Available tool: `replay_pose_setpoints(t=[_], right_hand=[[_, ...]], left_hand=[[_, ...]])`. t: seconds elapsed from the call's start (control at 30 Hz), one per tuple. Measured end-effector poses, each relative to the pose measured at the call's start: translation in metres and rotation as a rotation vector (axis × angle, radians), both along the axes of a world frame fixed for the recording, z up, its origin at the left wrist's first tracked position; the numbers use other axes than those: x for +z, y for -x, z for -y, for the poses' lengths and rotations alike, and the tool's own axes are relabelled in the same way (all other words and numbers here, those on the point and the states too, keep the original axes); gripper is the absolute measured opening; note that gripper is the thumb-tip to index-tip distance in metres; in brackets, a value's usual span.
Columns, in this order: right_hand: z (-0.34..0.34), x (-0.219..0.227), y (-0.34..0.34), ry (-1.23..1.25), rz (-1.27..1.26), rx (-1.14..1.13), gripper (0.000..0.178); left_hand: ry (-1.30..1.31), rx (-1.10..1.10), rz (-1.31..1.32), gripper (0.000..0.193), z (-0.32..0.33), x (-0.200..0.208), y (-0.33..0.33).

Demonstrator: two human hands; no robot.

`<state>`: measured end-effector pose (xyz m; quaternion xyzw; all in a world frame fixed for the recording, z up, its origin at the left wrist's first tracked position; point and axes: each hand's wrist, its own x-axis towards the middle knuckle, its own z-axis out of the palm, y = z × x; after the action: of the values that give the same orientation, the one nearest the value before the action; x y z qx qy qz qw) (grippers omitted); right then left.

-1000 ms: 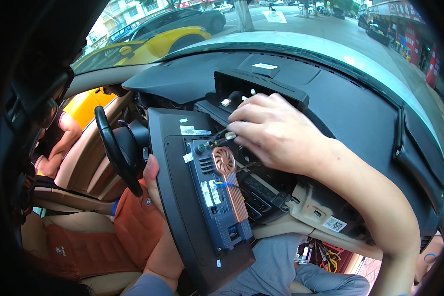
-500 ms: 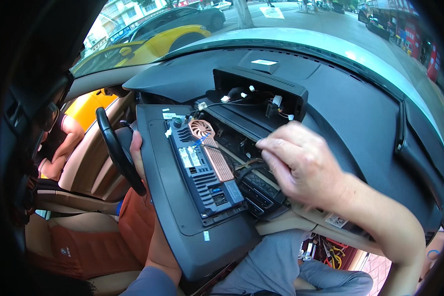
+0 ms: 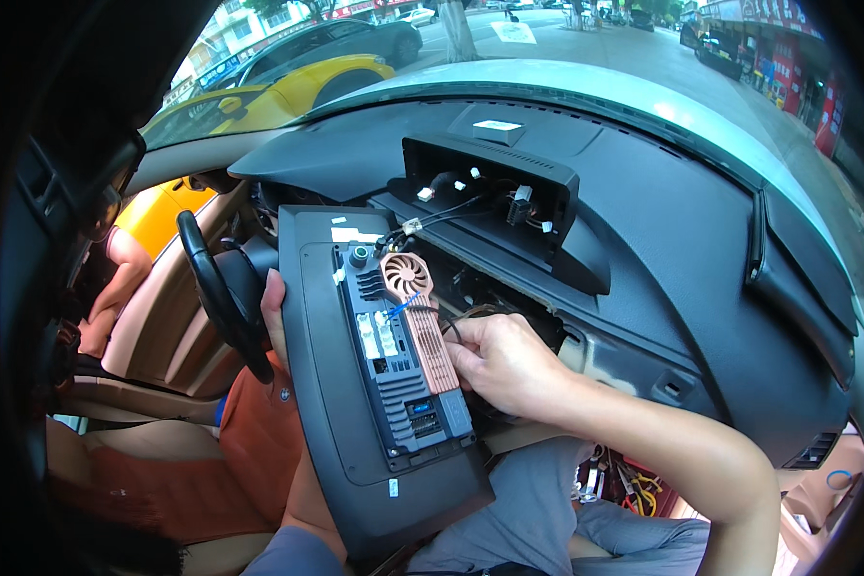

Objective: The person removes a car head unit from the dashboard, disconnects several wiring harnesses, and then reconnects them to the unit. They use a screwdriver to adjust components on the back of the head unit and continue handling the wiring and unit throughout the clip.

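Note:
My left hand point(image 3: 274, 300) grips the left edge of a large black car head unit point(image 3: 331, 422), its thumb showing and the other fingers hidden beneath. The unit's back faces up, with a copper-coloured heat sink, a round fan point(image 3: 408, 276), white connectors point(image 3: 368, 336) and a thin blue wire point(image 3: 402, 306). At the right side of the heat sink, my right hand point(image 3: 509, 363) pinches a thin dark cable point(image 3: 456, 324) that runs across to the unit. Black cables point(image 3: 432, 217) reach the unit's upper end from the dashboard.
Behind the unit, an open display housing point(image 3: 564, 206) on the dashboard holds loose white plugs. The steering wheel point(image 3: 219, 288) is close on the left. Pliers and other tools point(image 3: 634, 485) lie low at the right. A person's arm point(image 3: 115, 278) shows by the open door.
My right hand has come down and left from above the dashboard opening to the heat sink's side, and now pinches the cable there. The head unit has shifted slightly in my left hand.

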<state>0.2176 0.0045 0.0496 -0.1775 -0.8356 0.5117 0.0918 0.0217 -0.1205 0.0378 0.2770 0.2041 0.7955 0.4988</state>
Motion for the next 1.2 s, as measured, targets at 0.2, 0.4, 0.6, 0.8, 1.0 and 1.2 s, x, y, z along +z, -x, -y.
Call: replay_pose_setpoints(t=[0.2, 0.4, 0.6, 0.8, 1.0, 1.2], right_hand=[[-0.012, 0.030, -0.018, -0.946, -0.484, -0.238, 0.018], [-0.039, 0.033, 0.000, -1.317, -0.261, -0.112, 0.021], [-0.050, 0.017, 0.024, -1.368, -0.275, -0.203, 0.026], [-0.068, 0.023, 0.062, -1.160, -0.063, -0.254, 0.025], [-0.078, 0.042, 0.079, -1.040, 0.076, -0.240, 0.010], [-0.068, 0.027, 0.065, -1.247, -0.166, -0.323, 0.009]], left_hand=[[0.086, 0.095, 0.051, 0.105, 0.004, 0.014, -0.003], [0.099, 0.260, 0.162, 0.080, -0.006, 0.019, -0.037], [0.045, 0.342, 0.149, 0.068, -0.014, 0.014, -0.040], [0.033, 0.415, 0.106, 0.059, -0.026, 0.014, -0.033], [0.003, 0.446, 0.102, 0.049, -0.037, 0.014, -0.030], [-0.021, 0.473, 0.023, 0.047, -0.040, 0.010, -0.025]])
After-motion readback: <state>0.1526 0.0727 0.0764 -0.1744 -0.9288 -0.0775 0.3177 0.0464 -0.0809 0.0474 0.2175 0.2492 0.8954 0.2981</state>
